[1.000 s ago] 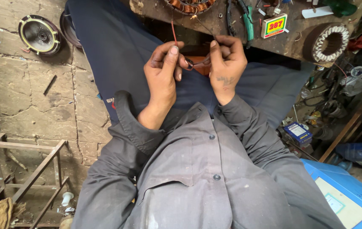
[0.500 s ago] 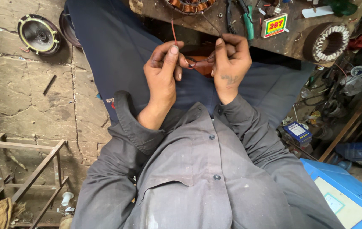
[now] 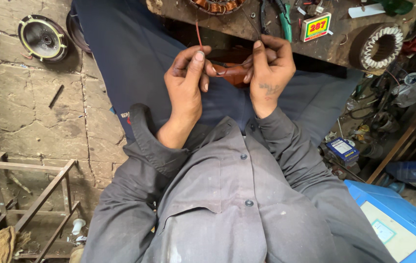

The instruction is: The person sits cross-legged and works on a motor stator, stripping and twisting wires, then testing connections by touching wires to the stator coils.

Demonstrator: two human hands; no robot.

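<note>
The copper-wound coil [image 3: 216, 5] is cut off by the top edge, and the red wire [image 3: 199, 35] runs up under the bench lip. A brown thing [image 3: 231, 72] sits mostly hidden behind both hands. The blue box [image 3: 397, 228] runs off the lower right corner

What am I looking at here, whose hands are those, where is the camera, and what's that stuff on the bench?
The camera sits on a person's head and looks straight down, so you see their grey shirt and both bare hands. The left hand and right hand pinch a thin red wire between them, above a reddish-brown object in the lap that is mostly hidden. Ahead is a worn wooden bench with a copper-wound coil, a round wound ring, green-handled pliers and a small card. A round metal cover lies on the stone floor.
</note>
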